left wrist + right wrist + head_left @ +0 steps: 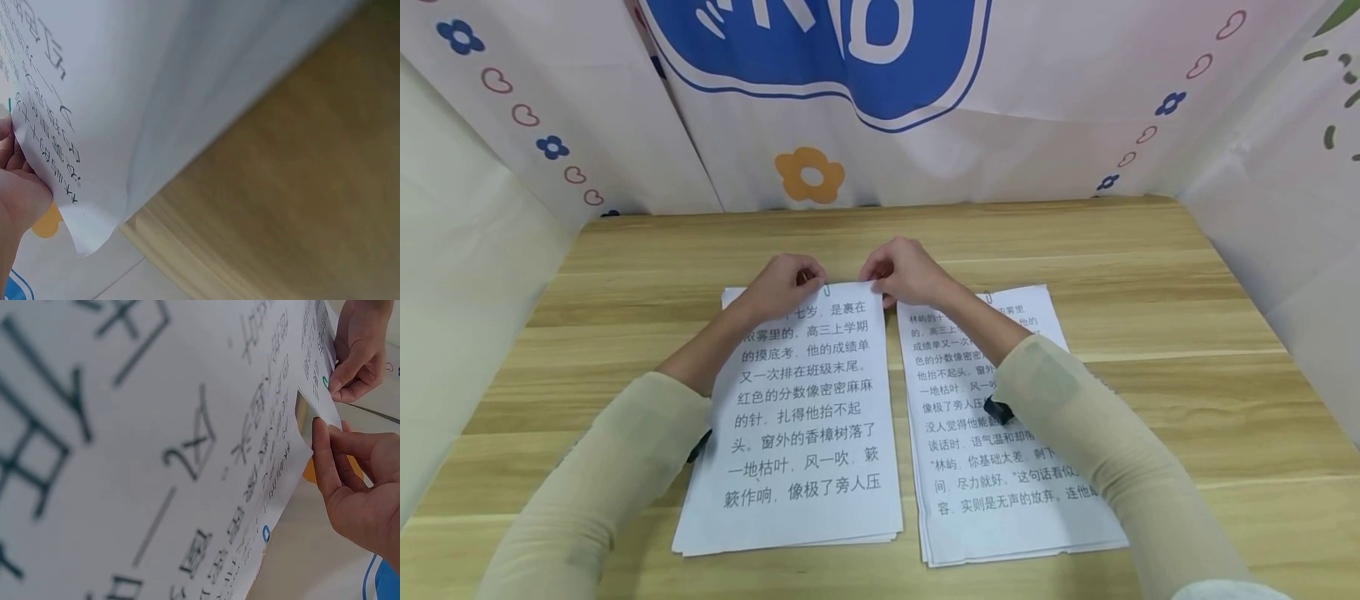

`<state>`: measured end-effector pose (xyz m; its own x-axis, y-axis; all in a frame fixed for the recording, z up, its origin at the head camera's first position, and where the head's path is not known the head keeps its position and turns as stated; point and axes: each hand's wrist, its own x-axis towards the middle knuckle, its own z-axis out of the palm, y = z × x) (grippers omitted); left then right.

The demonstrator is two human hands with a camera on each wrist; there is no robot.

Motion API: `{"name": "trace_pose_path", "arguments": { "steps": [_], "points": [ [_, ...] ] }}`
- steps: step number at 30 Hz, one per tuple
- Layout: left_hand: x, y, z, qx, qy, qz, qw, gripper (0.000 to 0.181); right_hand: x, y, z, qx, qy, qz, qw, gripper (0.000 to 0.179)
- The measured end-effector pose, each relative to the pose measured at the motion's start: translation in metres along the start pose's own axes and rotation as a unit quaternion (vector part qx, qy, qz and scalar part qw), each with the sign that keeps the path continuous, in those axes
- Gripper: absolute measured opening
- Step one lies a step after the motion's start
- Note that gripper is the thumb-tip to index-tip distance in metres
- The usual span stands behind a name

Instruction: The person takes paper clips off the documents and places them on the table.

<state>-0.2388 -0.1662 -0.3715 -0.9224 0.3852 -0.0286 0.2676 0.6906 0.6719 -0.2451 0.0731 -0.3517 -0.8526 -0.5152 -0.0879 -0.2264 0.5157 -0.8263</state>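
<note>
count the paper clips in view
2. One paper clip is at the top edge of the left paper stack, beside the left hand; the other paper clip is at the right paper stack's top edge. Others may be hidden.

The left stack (805, 417) and right stack (985, 533) are both made up of plain matt paper, pretty smooth apart from some soft ripples. Can't be told if the paper clips (827, 290) are metal or plastic-coated. The tabletop (1075, 267) is finished in smooth, low-sheen wood grain. Sleeves (617, 458) are made of thin cloth, backdrop (1000, 158) is printed on creased, fabric-like sheeting.
</note>
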Motion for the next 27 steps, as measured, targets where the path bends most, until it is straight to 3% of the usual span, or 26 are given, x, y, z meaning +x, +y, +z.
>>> {"name": "trace_pose_path", "arguments": {
  "steps": [13, 27],
  "points": [
    [-0.0019, -0.0026, -0.0026, -0.017, -0.011, -0.009, 0.9997, 0.016, -0.0010, 0.0004, -0.0012, 0.010, 0.003, 0.009, 0.9999, 0.017],
    [-0.0022, -0.0003, 0.0001, -0.020, -0.001, -0.001, 0.9998, 0.015, -0.0017, 0.0019, -0.0012, 0.007, 0.001, 0.010, 0.9999, 0.017]
  ]
}}
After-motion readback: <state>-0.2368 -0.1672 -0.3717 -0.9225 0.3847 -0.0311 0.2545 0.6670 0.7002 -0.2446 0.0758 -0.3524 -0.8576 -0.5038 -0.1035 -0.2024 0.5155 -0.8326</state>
